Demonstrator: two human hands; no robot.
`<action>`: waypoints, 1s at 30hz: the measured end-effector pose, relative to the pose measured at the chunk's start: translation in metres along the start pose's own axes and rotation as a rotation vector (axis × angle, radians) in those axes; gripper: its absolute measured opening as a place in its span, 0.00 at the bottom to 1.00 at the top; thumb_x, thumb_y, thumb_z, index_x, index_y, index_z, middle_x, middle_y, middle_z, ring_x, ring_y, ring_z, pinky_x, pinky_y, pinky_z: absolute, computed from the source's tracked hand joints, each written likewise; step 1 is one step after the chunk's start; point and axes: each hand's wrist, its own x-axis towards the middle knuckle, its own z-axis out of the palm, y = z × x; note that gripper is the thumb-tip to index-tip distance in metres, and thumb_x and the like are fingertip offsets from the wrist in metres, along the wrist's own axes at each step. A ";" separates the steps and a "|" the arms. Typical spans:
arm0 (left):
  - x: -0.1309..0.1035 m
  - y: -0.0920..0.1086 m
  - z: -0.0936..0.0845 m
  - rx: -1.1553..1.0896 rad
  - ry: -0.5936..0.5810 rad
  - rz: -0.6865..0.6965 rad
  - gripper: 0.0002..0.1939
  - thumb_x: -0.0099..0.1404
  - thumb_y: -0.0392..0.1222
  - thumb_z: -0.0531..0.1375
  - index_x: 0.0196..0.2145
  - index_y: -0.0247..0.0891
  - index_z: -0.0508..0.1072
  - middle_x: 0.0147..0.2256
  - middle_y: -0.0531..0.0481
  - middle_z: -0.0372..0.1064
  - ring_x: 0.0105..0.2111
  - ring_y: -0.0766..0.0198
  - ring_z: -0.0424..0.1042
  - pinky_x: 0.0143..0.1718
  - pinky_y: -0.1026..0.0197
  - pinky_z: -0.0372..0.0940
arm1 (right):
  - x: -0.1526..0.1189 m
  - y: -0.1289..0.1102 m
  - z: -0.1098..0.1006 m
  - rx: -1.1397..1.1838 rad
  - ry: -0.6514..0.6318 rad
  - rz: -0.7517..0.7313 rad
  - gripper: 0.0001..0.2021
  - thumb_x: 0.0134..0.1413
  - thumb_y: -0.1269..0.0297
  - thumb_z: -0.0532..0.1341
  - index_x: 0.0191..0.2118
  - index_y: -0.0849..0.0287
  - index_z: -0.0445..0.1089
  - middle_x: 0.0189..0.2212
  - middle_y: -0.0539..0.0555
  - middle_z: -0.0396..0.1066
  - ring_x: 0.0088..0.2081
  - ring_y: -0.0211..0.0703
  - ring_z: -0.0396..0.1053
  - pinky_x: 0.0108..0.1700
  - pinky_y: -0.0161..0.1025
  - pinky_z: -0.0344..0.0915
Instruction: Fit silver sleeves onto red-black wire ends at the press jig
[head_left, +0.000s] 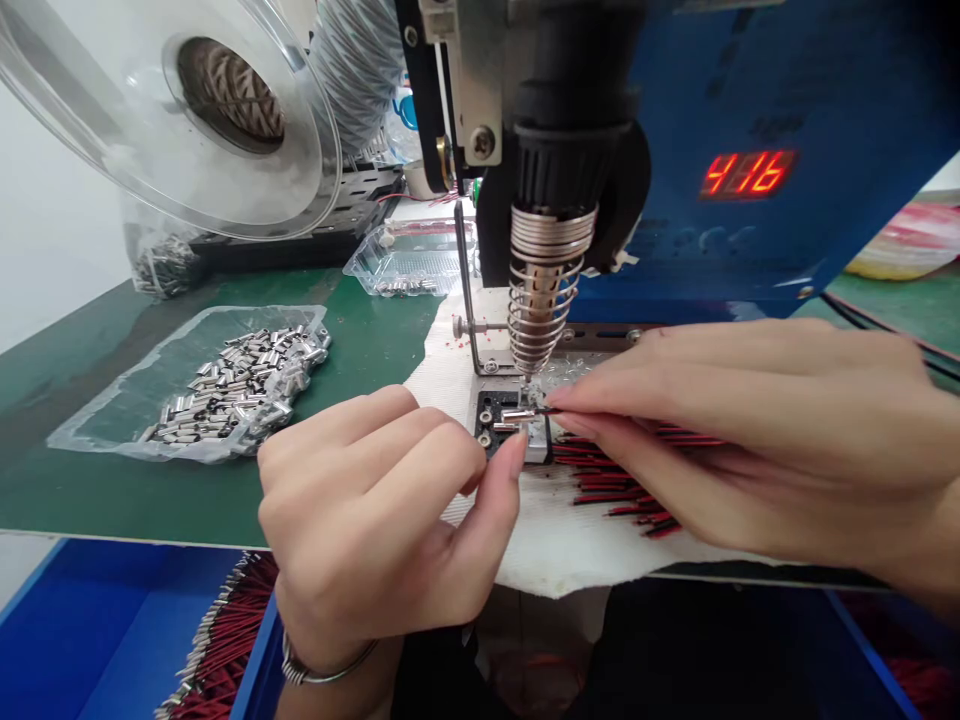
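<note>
My right hand (720, 430) pinches a thin dark wire between thumb and index finger, just right of a small silver metal part (517, 416) on the soldering fixture (487, 405). My left hand (397, 500) is closed, its thumb and index fingertips beside the fixture's lower left; what they hold, if anything, is hidden. The soldering tip inside a metal coil (541, 310) points down just above the silver part. A bundle of red and black wires (615, 480) lies partly under my right hand on the white cloth (570, 550).
A clear tray (112, 425) of silver connectors stands on the green table at left, another tray (420, 255) behind. A blue unit (697, 250) shows 416. A transparent extraction hood (307, 150) hangs upper left. A blue bin (97, 620) with finished wires is below left.
</note>
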 end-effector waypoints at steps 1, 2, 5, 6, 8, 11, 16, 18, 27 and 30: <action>0.000 -0.002 0.000 -0.006 0.000 0.017 0.24 0.71 0.42 0.65 0.19 0.41 0.63 0.17 0.55 0.57 0.20 0.67 0.55 0.23 0.54 0.49 | 0.001 0.000 0.001 -0.005 0.021 -0.005 0.11 0.66 0.76 0.69 0.37 0.50 0.77 0.31 0.37 0.84 0.31 0.34 0.82 0.37 0.28 0.77; 0.001 -0.003 0.000 -0.007 0.000 0.020 0.24 0.71 0.42 0.65 0.19 0.41 0.63 0.17 0.56 0.57 0.20 0.67 0.54 0.23 0.55 0.49 | 0.001 0.001 0.001 -0.006 0.035 -0.012 0.10 0.65 0.76 0.70 0.37 0.51 0.77 0.31 0.37 0.84 0.31 0.33 0.82 0.36 0.26 0.77; 0.001 -0.004 0.001 -0.008 -0.003 0.020 0.24 0.71 0.41 0.65 0.19 0.41 0.64 0.17 0.56 0.57 0.20 0.67 0.55 0.23 0.55 0.50 | 0.003 0.003 0.002 0.001 0.040 -0.017 0.10 0.64 0.76 0.71 0.37 0.52 0.77 0.30 0.37 0.83 0.30 0.31 0.81 0.36 0.24 0.76; 0.001 -0.004 0.001 -0.010 -0.002 0.018 0.24 0.71 0.41 0.66 0.19 0.41 0.64 0.17 0.56 0.57 0.20 0.67 0.54 0.24 0.55 0.50 | 0.002 0.003 0.002 0.004 0.038 -0.016 0.10 0.64 0.76 0.71 0.37 0.52 0.77 0.30 0.37 0.84 0.31 0.31 0.81 0.36 0.25 0.76; 0.001 -0.003 0.001 -0.015 0.000 0.013 0.23 0.71 0.41 0.66 0.19 0.41 0.64 0.18 0.56 0.58 0.20 0.67 0.55 0.24 0.55 0.50 | 0.002 0.003 0.002 0.012 0.040 -0.024 0.09 0.65 0.76 0.70 0.37 0.52 0.77 0.31 0.38 0.84 0.31 0.31 0.81 0.37 0.24 0.76; 0.000 -0.003 0.001 -0.016 -0.001 0.012 0.24 0.70 0.41 0.67 0.19 0.41 0.63 0.18 0.56 0.58 0.20 0.67 0.55 0.24 0.56 0.50 | 0.002 0.002 0.001 0.010 0.040 -0.025 0.10 0.65 0.77 0.69 0.37 0.52 0.77 0.30 0.37 0.83 0.31 0.30 0.81 0.37 0.24 0.75; -0.001 -0.003 0.001 -0.005 0.001 0.019 0.24 0.71 0.41 0.66 0.19 0.40 0.63 0.18 0.56 0.58 0.20 0.68 0.56 0.24 0.56 0.50 | 0.004 0.001 0.000 0.015 0.052 -0.041 0.11 0.62 0.77 0.71 0.35 0.52 0.77 0.29 0.37 0.83 0.29 0.31 0.81 0.36 0.24 0.75; -0.001 -0.003 0.001 -0.008 0.000 0.019 0.24 0.70 0.41 0.66 0.19 0.40 0.63 0.18 0.56 0.59 0.20 0.68 0.56 0.24 0.56 0.50 | 0.005 0.001 0.000 0.028 0.045 -0.046 0.12 0.62 0.77 0.71 0.34 0.51 0.77 0.29 0.37 0.83 0.29 0.31 0.81 0.35 0.24 0.76; 0.001 -0.003 0.001 0.001 -0.007 0.029 0.25 0.71 0.40 0.65 0.17 0.40 0.63 0.17 0.56 0.56 0.20 0.68 0.55 0.23 0.56 0.51 | 0.003 0.003 0.000 0.044 0.010 -0.036 0.13 0.63 0.78 0.69 0.34 0.49 0.78 0.29 0.38 0.83 0.28 0.35 0.81 0.32 0.30 0.77; 0.001 -0.003 0.002 -0.003 -0.011 0.030 0.26 0.71 0.41 0.64 0.17 0.40 0.62 0.17 0.56 0.55 0.20 0.67 0.55 0.23 0.55 0.50 | 0.002 0.003 0.001 0.033 0.012 -0.039 0.12 0.63 0.77 0.70 0.35 0.49 0.78 0.29 0.38 0.82 0.29 0.34 0.80 0.32 0.30 0.77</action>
